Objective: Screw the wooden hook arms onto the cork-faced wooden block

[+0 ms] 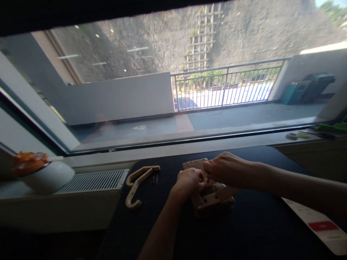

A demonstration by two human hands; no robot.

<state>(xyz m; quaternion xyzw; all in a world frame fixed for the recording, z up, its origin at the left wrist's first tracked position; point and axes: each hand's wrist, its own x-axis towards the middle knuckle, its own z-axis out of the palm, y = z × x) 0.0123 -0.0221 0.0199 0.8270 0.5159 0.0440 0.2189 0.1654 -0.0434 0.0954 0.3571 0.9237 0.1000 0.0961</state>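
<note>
My left hand (189, 181) is closed above the left side of a small wooden frame (207, 202) with dark holes in its front bar. My right hand (226, 168) is closed too, its fingertips meeting the left hand's fingers near the frame's far side. What either hand pinches is hidden by the fingers. Under the frame lies a brownish, textured block (193, 164), which looks wrapped in clear plastic. To the left, two hook-ended wooden pieces (134, 193) lie crossed on the dark table (151, 231), beside several thin screws or nails (154, 179).
A pale board with a red label (322, 226) lies at the right, under my right forearm. Left of the table are a slatted radiator (92, 181) and a white pot with an orange figure (51, 177). Tape rolls (292, 135) sit on the sill below the window.
</note>
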